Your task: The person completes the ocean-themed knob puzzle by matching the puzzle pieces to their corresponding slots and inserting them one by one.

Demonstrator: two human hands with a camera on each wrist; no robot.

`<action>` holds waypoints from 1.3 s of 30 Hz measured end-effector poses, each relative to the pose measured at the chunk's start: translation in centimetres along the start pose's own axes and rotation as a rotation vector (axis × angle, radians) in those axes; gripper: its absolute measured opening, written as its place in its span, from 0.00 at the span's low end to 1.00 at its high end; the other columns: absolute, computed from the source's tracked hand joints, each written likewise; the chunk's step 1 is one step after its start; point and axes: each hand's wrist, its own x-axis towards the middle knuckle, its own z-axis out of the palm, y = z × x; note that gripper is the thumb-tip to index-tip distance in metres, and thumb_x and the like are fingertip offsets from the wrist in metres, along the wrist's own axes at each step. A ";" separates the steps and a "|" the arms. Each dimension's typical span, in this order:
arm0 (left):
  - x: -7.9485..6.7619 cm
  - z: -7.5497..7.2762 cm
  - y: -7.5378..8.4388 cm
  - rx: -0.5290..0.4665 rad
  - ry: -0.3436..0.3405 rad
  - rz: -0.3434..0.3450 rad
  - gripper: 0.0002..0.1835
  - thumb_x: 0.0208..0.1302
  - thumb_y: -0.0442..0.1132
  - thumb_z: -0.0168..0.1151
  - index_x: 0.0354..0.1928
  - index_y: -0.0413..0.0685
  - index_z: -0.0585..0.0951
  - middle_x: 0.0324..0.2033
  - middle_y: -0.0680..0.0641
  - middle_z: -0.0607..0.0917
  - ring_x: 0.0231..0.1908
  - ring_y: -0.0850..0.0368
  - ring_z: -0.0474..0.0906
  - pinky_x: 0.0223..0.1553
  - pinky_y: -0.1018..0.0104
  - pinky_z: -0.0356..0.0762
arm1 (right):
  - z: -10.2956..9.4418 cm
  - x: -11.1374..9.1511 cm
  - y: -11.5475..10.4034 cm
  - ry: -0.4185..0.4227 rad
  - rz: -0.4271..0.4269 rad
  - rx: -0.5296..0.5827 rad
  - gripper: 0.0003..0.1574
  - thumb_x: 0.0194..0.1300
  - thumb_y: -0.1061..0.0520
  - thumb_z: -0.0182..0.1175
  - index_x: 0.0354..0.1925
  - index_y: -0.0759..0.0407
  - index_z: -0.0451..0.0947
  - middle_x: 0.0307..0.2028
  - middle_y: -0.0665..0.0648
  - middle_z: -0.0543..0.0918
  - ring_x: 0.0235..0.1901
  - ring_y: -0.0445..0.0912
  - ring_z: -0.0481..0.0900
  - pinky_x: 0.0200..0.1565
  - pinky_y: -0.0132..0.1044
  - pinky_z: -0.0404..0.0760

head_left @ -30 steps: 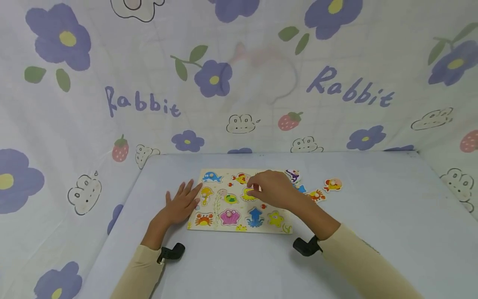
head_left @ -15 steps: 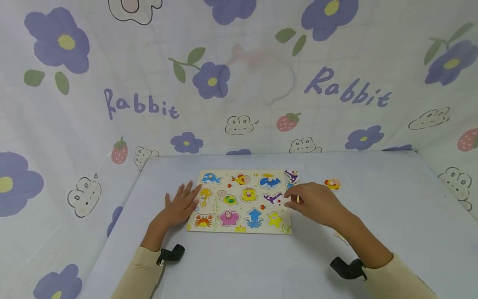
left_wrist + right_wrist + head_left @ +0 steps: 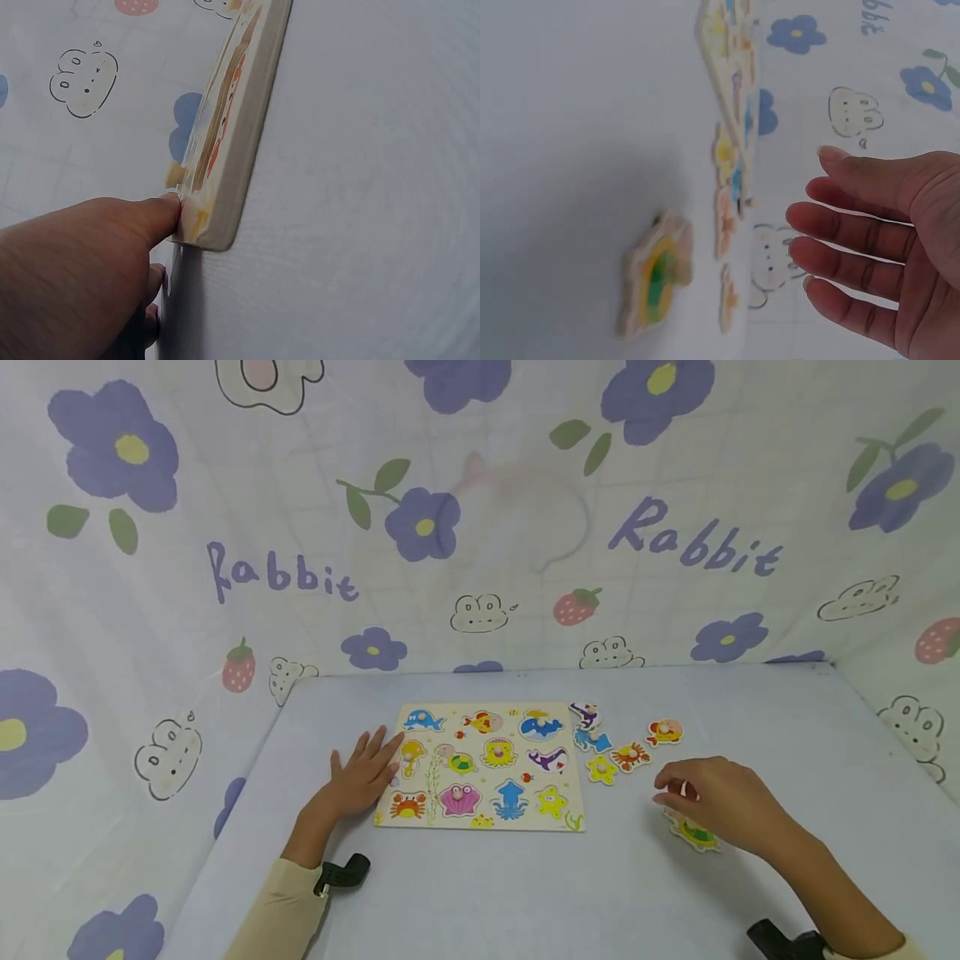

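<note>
My left hand (image 3: 363,781) lies with spread fingers at the left edge of a wooden peg puzzle board (image 3: 525,823); in the left wrist view its thumb (image 3: 159,217) touches the board's corner. Knobbed octopus (image 3: 498,752), whale (image 3: 542,725), seahorse (image 3: 412,758) and shell (image 3: 459,799) pieces sit in the board. Above a loose turtle piece (image 3: 697,837), at the right of the table, is my right hand (image 3: 720,802). The right wrist view shows its fingers loosely bent, holding nothing, apart from the turtle piece's knob (image 3: 679,268).
Right of the board lie loose pieces: a purple one (image 3: 585,716), a blue one (image 3: 592,741), a starfish (image 3: 601,769), a crab (image 3: 630,757) and a fish (image 3: 665,732). A patterned cloth (image 3: 420,610) hangs behind the table.
My right hand has left the octopus on the board and moved right, past the loose pieces, to above the turtle piece. The left hand has stayed in place.
</note>
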 end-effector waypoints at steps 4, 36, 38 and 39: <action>-0.1 0.0 0.0 0.000 0.002 0.001 0.32 0.81 0.53 0.43 0.81 0.58 0.52 0.80 0.40 0.44 0.78 0.35 0.35 0.65 0.21 0.26 | 0.6 -1.2 1.4 -0.039 0.031 0.002 0.05 0.62 0.52 0.72 0.37 0.48 0.86 0.25 0.40 0.77 0.27 0.39 0.71 0.27 0.34 0.71; 0.2 0.2 -0.2 0.011 0.014 0.007 0.33 0.81 0.54 0.43 0.81 0.58 0.52 0.80 0.41 0.45 0.79 0.35 0.35 0.65 0.21 0.27 | 2.8 -2.7 4.0 -0.095 0.113 0.028 0.10 0.61 0.52 0.73 0.34 0.48 0.79 0.24 0.42 0.76 0.25 0.41 0.69 0.25 0.36 0.69; 0.1 0.2 -0.2 0.013 0.012 0.007 0.33 0.81 0.54 0.43 0.81 0.58 0.52 0.80 0.41 0.44 0.79 0.35 0.35 0.65 0.21 0.27 | 2.9 -2.6 4.1 -0.098 0.121 0.024 0.09 0.61 0.52 0.72 0.34 0.48 0.79 0.24 0.42 0.76 0.25 0.41 0.70 0.25 0.36 0.69; 0.1 0.2 -0.2 0.013 0.012 0.007 0.33 0.81 0.54 0.43 0.81 0.59 0.52 0.80 0.41 0.44 0.79 0.36 0.35 0.66 0.21 0.27 | 2.9 -2.6 4.1 -0.098 0.123 0.022 0.09 0.61 0.52 0.73 0.34 0.48 0.80 0.24 0.42 0.76 0.25 0.42 0.70 0.25 0.37 0.69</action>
